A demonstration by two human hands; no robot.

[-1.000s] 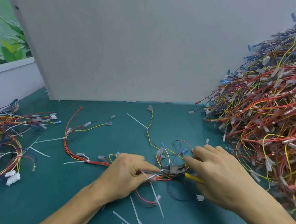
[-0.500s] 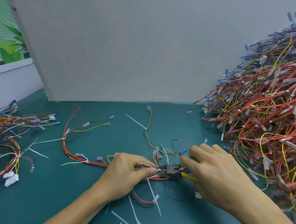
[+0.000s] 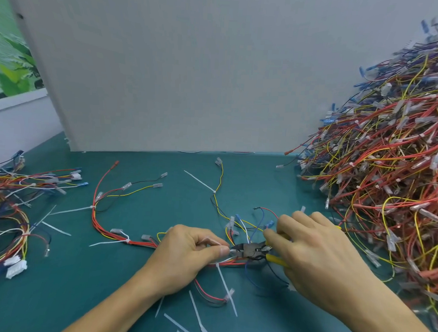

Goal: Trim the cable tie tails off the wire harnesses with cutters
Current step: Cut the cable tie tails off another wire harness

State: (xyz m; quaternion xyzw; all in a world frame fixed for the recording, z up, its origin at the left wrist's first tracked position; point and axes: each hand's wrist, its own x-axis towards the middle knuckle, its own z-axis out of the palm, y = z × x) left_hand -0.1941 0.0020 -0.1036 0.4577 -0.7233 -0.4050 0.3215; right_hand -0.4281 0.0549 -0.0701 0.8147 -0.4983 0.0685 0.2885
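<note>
**Two hands at one cable tie on a teal counter**

Left hand: the thumb and forefinger are curled and pinch a thin white plastic cable tie tail just beside the cutter tips. Right hand: the fingers are wrapped round the yellow handles of small dark-headed metal cutters. The cutter tips point left and touch the pinched tie; whether the blades have met cannot be told.

The red, yellow and black wire harness lies flat on the teal counter. It curves from a red terminal at far left down to the left hand and passes beneath both hands. A second uncut white tail runs from the bundle below the left thumb toward the near edge. Other ties further along the harness also carry long tails.

Loose white tie offcuts lie at the near edge. A tall tangled heap of multicoloured harnesses fills the right side, near the right hand. A smaller flat tangle of harnesses lies at the left edge, well apart from both hands. A plain grey upright panel stands at the back of the counter.
</note>
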